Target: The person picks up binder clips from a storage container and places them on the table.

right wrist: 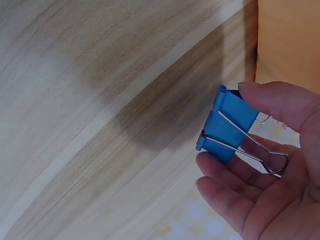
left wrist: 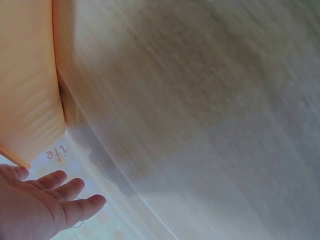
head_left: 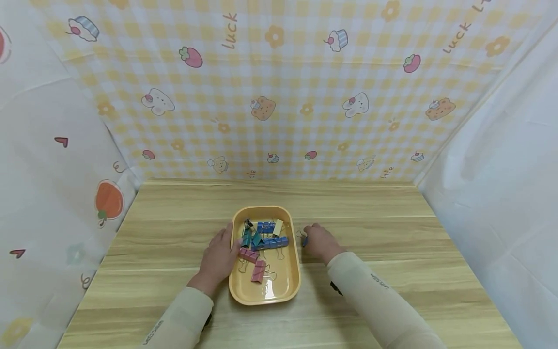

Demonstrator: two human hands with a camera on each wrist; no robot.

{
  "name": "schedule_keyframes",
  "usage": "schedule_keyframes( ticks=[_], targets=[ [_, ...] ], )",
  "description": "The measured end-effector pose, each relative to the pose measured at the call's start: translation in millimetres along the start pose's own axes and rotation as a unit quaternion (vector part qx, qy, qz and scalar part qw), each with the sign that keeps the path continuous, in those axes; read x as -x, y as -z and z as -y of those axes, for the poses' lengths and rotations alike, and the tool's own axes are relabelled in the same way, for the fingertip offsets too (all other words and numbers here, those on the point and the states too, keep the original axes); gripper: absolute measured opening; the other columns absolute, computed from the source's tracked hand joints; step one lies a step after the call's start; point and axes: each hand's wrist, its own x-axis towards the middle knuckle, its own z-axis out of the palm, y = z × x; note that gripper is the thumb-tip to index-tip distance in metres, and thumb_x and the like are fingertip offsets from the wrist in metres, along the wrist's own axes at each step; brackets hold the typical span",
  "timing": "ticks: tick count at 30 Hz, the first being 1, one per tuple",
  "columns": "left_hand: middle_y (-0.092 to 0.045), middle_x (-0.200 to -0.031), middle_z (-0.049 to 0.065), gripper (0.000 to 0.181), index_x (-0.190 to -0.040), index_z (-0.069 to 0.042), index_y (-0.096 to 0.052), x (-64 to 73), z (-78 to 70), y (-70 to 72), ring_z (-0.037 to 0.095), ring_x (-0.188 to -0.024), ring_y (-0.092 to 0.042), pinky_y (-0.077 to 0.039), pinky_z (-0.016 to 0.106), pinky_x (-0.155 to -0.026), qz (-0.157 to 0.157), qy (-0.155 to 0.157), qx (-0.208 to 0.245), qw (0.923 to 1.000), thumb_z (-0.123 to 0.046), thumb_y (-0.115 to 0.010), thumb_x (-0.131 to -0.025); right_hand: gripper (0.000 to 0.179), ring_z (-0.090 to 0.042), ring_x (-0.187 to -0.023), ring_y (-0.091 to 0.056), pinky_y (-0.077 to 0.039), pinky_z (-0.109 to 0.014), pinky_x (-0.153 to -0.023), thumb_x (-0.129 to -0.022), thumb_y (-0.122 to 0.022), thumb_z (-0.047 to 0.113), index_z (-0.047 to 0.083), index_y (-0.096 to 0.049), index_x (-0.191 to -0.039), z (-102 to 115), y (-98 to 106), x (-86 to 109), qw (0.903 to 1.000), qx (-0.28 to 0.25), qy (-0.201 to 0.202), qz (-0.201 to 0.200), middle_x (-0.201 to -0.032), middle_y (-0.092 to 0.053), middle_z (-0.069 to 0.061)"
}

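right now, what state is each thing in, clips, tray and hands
Tray: upright, partly filled
Held blue clip: pinched, outside the tray
Other blue clips: lying in the tray
Pink clips: lying in the tray
Green clips: in the tray
Yellow clip: in the tray
Left hand: resting against the tray's side
Right hand: pinching the held blue clip

In the head view, the right hand [head_left: 321, 242] hides some of the blue clip [head_left: 305, 240]; both sleeves [head_left: 379, 300] get cut off.
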Motion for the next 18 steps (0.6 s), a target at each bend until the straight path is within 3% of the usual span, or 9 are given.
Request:
schedule_keyframes(
  ticks=[8, 14, 18],
  targets=[
    [-0.026, -0.152, 0.03, 0.065, -0.154, -0.003, -0.017, -0.4, -1.5, 0.5, 0.049, -0.138, -0.026, -0.026, 0.066, -0.107, 0.007, 0.007, 0.003, 0.9999, -0.037, -0.039, -0.103, 0.044, -0.035, -0.104, -0.06, -0.052, -0.047, -0.09, -0.082, -0.068, 0.001, -0.004, -0.059, -0.125, -1.8, -4.2, -3.4, 0.9999, 0.013, -0.001, 0.002, -0.114, -0.059, -0.022],
    [-0.027, -0.152, 0.03, 0.064, -0.154, -0.003, -0.017, -2.2, 1.4, -1.9, 0.049, -0.138, -0.027, -0.026, 0.065, -0.108, 0.004, 0.009, 0.003, 0.9999, -0.036, -0.039, -0.103, 0.013, -0.025, -0.081, -0.058, -0.054, -0.042, -0.074, -0.084, -0.069, 0.006, 0.003, -0.064, -0.096, -3.8, -9.8, -7.2, 0.9996, 0.029, 0.002, -0.005, -0.09, -0.057, -0.012],
    [-0.027, -0.152, 0.029, 0.065, -0.154, -0.004, -0.017, -4.6, 3.6, -4.7, 0.048, -0.138, -0.028, -0.027, 0.064, -0.108, 0.0, 0.004, 0.0, 1.0, -0.037, -0.039, -0.103, 0.008, -0.021, -0.075, -0.054, -0.054, -0.04, -0.069, -0.084, -0.068, 0.006, 0.004, -0.063, -0.091, -4.6, -12.9, -9.3, 0.9992, 0.039, -0.003, -0.007, -0.085, -0.055, -0.01]
  ],
)
